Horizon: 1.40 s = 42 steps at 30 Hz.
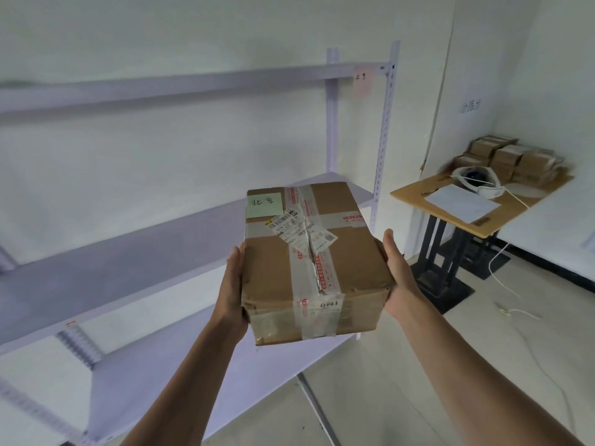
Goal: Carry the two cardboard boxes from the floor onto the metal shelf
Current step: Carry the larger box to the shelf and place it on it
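A taped brown cardboard box (309,262) with a green note and a torn shipping label on top hangs in the air in front of me. My left hand (233,284) presses its left side and my right hand (397,272) presses its right side. The box is level with the middle board of the pale metal shelf (128,268), at the shelf's right end. No second box is in view.
The shelf has a top board (161,88), a lower board (154,381) and a perforated upright (383,140). To the right stands a small wooden table (457,201) with stacked small boxes, a white headset and paper. A white cable (515,300) trails on the floor.
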Each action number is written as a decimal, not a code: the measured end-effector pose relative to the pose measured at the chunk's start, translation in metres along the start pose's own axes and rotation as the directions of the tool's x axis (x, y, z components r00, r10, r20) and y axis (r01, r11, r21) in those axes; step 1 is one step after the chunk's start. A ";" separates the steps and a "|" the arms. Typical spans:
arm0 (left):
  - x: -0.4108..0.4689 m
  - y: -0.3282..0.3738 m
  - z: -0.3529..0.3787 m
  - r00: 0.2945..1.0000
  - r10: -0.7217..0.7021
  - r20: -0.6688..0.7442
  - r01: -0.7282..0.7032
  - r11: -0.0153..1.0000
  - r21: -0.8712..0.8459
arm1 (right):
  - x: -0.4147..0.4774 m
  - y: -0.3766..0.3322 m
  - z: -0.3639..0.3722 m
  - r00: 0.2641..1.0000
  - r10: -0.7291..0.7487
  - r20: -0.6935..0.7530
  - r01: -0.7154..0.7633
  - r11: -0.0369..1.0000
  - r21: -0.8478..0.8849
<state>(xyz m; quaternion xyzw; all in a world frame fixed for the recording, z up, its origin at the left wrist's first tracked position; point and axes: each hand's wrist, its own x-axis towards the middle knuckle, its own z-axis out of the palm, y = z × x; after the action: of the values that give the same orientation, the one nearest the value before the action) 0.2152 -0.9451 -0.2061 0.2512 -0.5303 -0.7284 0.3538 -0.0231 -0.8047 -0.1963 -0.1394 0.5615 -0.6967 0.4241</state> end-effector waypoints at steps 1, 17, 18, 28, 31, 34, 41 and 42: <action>0.011 -0.002 0.007 1.000 -0.003 -0.020 0.003 1.000 0.005 | 0.014 -0.005 -0.004 1.000 -0.001 0.007 0.001 1.000 -0.001; 0.168 -0.014 0.138 0.977 0.032 -0.212 -0.046 0.997 -0.063 | 0.216 -0.119 -0.077 0.979 -0.019 0.203 0.014 1.000 0.028; 0.178 -0.013 0.141 0.973 0.038 -0.227 -0.053 0.997 -0.061 | 0.227 -0.124 -0.077 0.976 -0.020 0.216 0.014 0.999 0.030; 0.290 -0.009 0.134 0.955 0.061 -0.290 -0.095 0.990 -0.105 | 0.348 -0.152 -0.056 0.958 -0.012 0.287 0.012 1.000 0.003; 0.326 -0.008 0.125 0.960 0.074 -0.271 -0.108 0.988 -0.112 | 0.386 -0.160 -0.043 0.951 -0.007 0.309 0.017 0.999 -0.028; 0.355 -0.009 0.117 0.966 0.090 -0.242 -0.117 0.988 -0.099 | 0.415 -0.167 -0.032 0.944 0.004 0.329 0.007 0.999 -0.032; 0.406 -0.015 0.106 0.964 0.119 -0.239 -0.128 0.992 -0.021 | 0.471 -0.169 -0.017 0.929 0.025 0.370 -0.005 0.999 -0.054; 0.410 -0.017 0.105 0.961 0.122 -0.247 -0.127 0.992 -0.005 | 0.477 -0.170 -0.016 0.929 0.028 0.370 -0.009 0.998 -0.055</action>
<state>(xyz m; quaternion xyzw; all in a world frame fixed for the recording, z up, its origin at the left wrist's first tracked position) -0.1223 -1.2001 -0.1864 0.3019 -0.4896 -0.6734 0.4644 -0.3949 -1.1490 -0.1833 -0.2742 0.4906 -0.6390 0.5252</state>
